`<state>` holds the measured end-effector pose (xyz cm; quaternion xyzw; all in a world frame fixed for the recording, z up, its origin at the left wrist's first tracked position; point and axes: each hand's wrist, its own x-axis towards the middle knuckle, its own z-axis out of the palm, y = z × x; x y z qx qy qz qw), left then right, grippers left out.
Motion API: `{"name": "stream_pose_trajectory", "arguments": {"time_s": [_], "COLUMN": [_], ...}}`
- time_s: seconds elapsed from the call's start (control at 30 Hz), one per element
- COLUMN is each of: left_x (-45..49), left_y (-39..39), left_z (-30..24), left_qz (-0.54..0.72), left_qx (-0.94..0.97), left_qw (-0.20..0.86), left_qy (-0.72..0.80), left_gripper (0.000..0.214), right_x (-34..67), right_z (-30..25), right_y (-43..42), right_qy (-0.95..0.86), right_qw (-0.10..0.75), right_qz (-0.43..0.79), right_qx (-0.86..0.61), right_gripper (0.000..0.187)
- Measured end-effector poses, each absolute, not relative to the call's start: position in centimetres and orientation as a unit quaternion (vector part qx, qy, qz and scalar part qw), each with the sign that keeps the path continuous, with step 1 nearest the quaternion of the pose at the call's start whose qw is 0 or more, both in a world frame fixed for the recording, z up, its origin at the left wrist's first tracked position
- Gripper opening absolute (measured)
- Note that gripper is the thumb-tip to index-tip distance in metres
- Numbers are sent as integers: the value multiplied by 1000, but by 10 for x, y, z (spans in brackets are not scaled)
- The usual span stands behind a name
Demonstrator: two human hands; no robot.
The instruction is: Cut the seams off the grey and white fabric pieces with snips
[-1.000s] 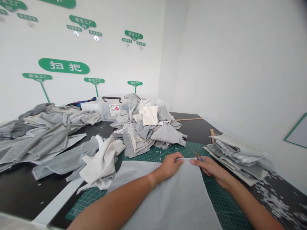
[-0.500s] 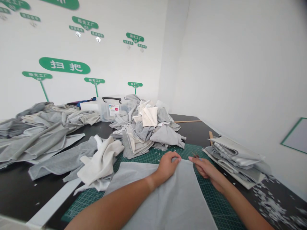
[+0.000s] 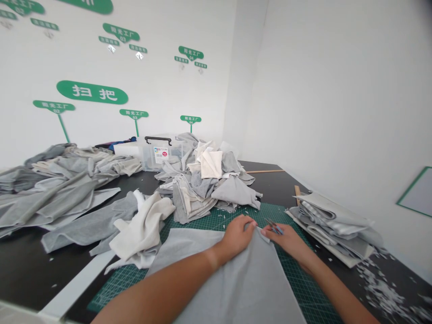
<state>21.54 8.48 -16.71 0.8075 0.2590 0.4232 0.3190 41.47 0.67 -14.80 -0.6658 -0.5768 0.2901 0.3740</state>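
Note:
A light grey cloth lies spread over the green cutting mat, its near part running out of view at the bottom. My left hand is closed, pinching the cloth's far edge between thumb and fingers. Just to its right, my right hand pinches the far right corner, which is folded over. Small scissors with a bluish part are tucked in that same right hand, blades pointing up and left, away from the cloth. The right hand's curled fingers are partly hidden.
Heaped grey and cream cloths lie beyond the mat, more cloths to the left. Behind stands a clear plastic box. At right are stacked folded cloths and white scraps. A white strip lies front left.
My right hand has shifted slightly left and down, turning the cloth's corner over. The scissors in it show more plainly now. My left hand stays nearly in place on the edge.

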Motion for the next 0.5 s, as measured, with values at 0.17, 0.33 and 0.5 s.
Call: {"name": "stream_pose_trajectory", "arguments": {"time_s": [0.17,0.33,0.5], "left_x": [214,213,212], "left_y": [81,78,81], "left_z": [-165,-162,-164], "left_qz": [384,387,411], "left_qx": [845,858,838], "left_qw": [281,257,283], "left_qy": [245,218,223], "left_gripper": [25,24,16], "right_x": [417,413,414], "right_z": [-144,-137,-139], "right_y": [6,3,6], "right_qy": [-630,-645,-627], "right_qw": [350,336,367], "right_qz": [209,196,217], "right_qx": [-661,-658,-652], "right_gripper": [34,32,40]}}
